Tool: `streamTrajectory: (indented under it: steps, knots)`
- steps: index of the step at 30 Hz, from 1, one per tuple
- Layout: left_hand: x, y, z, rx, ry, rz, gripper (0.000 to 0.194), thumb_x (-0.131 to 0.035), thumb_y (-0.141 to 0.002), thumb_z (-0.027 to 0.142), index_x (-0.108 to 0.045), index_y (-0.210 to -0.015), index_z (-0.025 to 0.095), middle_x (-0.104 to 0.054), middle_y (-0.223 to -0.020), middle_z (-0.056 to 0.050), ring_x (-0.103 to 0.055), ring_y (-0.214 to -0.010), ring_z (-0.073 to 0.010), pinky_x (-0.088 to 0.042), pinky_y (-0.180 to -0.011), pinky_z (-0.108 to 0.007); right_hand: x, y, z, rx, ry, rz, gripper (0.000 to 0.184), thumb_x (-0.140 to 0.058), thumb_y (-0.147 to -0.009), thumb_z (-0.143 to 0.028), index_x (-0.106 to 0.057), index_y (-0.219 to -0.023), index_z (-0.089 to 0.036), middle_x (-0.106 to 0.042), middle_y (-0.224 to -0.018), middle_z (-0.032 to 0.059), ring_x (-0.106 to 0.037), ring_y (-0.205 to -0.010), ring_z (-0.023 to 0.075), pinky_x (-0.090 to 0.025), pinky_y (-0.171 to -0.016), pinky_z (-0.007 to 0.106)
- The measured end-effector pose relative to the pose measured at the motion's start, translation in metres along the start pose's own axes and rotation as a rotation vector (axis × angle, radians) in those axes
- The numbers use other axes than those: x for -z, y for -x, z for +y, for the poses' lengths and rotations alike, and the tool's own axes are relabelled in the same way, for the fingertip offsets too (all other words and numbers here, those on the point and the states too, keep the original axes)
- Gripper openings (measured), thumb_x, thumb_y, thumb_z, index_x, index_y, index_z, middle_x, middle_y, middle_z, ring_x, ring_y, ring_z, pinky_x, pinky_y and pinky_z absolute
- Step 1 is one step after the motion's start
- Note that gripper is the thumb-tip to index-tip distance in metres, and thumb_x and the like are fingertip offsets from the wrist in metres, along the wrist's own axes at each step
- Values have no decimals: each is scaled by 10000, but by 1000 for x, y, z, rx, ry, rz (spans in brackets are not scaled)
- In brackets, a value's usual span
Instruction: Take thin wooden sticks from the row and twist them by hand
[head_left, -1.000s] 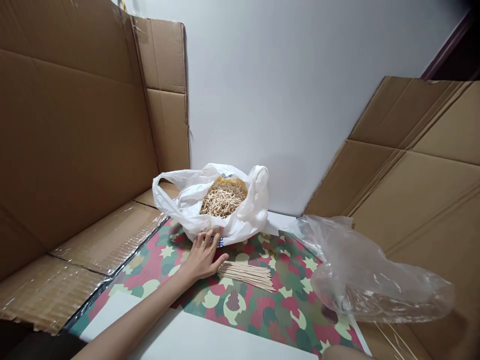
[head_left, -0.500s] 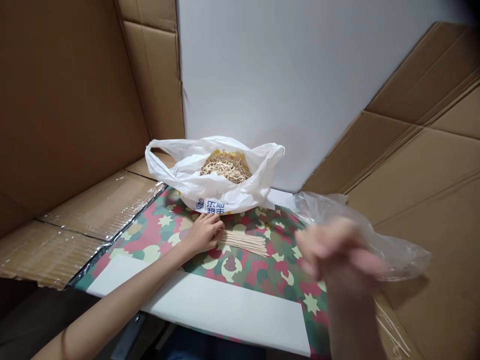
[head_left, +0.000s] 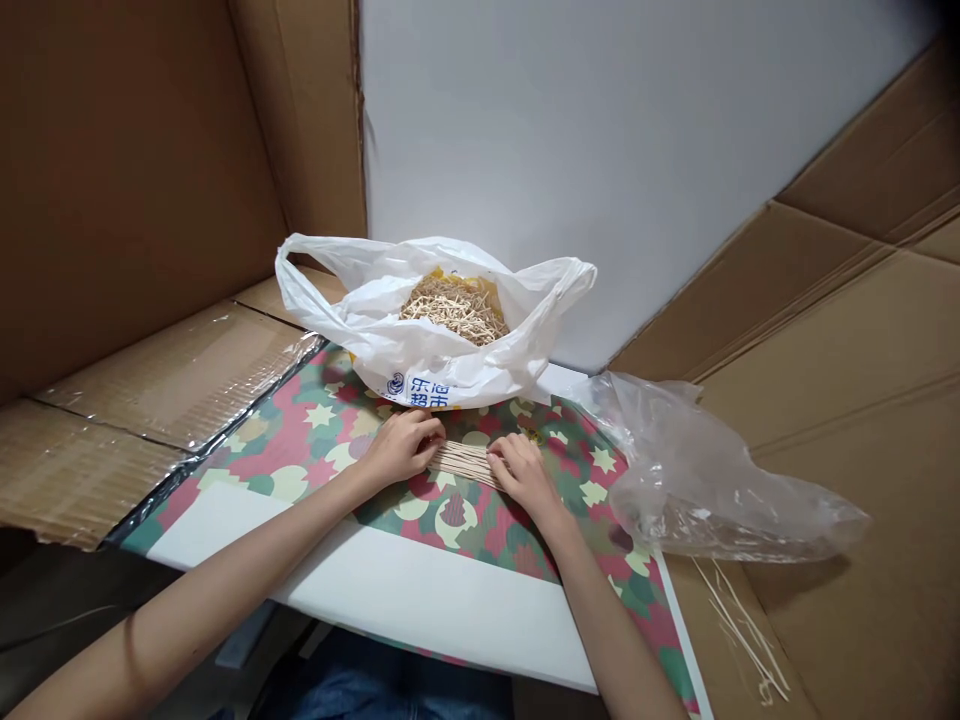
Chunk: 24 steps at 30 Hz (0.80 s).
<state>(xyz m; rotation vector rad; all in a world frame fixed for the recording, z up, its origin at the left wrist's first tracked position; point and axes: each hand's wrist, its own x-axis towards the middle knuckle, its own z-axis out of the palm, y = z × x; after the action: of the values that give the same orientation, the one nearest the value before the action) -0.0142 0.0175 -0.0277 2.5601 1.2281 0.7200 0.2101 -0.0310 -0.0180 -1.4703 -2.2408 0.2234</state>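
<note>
A flat row of thin pale sticks [head_left: 466, 462] lies across the camouflage-patterned table cover [head_left: 300, 440]. My left hand [head_left: 405, 447] is closed around their left end, fingers curled. At the right end, my right hand [head_left: 523, 470] grips the same sticks with bent fingers, its palm hiding their tips. Just behind the hands stands a white plastic bag [head_left: 472, 385] with blue print, its mouth spread wide. Inside the bag is a heap of short pale stick pieces [head_left: 457, 308], with some yellow lining at its edge.
A crumpled clear plastic bag [head_left: 720, 490] lies at the table's right side. Below it a few loose sticks [head_left: 742, 630] rest on cardboard. Cardboard panels [head_left: 135, 150] stand left and right, a white board [head_left: 600, 130] behind. A white strip [head_left: 420, 590] runs along the table's front.
My right hand has come in from the right, where it was raised and blurred, and now holds the sticks' right end. My left hand stays at the left end.
</note>
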Motion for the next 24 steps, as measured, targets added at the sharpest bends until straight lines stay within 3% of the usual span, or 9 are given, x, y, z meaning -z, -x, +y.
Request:
streamTrajectory:
  steps: [9,24]
  knots:
    - [-2,-1,3,60,61,2,139,-470,-790,223,-596,-764,172,-579,-714,-29,-533,-656,-147,-361,-582,-243,-18,-7,-2,4,296,-44,135,-417,-878,-248,-546,-851,-220,-536,-869,37,-446,-845,197,-338,-730,308]
    - [1,4,3,108,136,51,161,-478,-798,285,-585,-858,180,-578,-766,-26,-546,-677,-147,-404,-611,-243,-21,-14,-9,45,376,-118,105,-371,-843,-198,-471,-811,-205,-513,-901,66,-420,-855,227,-368,-745,352]
